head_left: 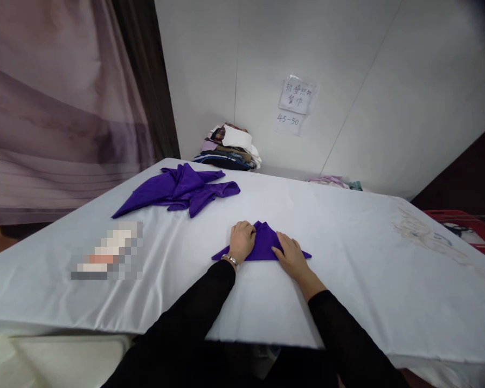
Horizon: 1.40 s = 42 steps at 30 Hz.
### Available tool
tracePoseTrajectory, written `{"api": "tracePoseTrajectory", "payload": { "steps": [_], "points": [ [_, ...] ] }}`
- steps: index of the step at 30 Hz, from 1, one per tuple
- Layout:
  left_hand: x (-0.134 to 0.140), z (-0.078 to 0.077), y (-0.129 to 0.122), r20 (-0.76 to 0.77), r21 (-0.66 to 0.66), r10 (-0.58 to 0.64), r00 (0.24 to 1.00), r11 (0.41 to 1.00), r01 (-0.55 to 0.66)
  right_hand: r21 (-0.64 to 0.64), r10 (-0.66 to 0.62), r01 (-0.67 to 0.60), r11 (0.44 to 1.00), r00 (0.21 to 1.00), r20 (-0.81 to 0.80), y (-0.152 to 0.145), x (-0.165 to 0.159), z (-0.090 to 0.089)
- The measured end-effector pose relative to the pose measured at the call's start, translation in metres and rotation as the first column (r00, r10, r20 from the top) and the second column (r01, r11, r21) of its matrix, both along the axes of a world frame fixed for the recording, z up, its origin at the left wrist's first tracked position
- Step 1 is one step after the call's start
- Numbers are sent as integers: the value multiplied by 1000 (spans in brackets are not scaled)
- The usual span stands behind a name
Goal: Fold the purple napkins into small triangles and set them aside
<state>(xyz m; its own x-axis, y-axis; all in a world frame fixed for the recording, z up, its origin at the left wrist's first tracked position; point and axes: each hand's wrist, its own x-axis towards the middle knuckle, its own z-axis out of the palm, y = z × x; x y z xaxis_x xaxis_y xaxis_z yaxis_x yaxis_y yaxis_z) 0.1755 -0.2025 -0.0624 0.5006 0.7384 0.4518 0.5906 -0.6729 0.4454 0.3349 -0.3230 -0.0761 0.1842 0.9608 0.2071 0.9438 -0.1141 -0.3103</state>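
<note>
A purple cloth napkin (262, 243) lies on the white-covered table (347, 302), folded into a low triangle with its long straight edge towards me. Its peak points away, and a corner sticks out on either side. At its left slope, my left hand (241, 241) has its fingers curled and closed on the cloth, though the fingertips are partly hidden. My right hand (291, 255) rests on the right slope, fingers stretched out and thumb apart, touching the fabric. Farther left, several loose purple napkins (178, 188) lie crumpled in a heap.
Folded clothes (232, 148) are stacked behind the table by the wall. A handwritten paper sign (296, 96) hangs above. A blurred-out object (113, 250) lies at the left. Beyond the right edge is a red crate (448, 220). A curtain (56, 108) hangs at left.
</note>
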Motion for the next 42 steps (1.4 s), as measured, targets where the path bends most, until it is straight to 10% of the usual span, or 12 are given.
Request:
{"api": "tracePoseTrajectory", "payload": {
  "steps": [42],
  "points": [
    [0, 0, 2, -70, -123, 134, 988, 982, -142, -152, -7, 13, 988, 999, 43, 2, -9, 8]
  ]
}}
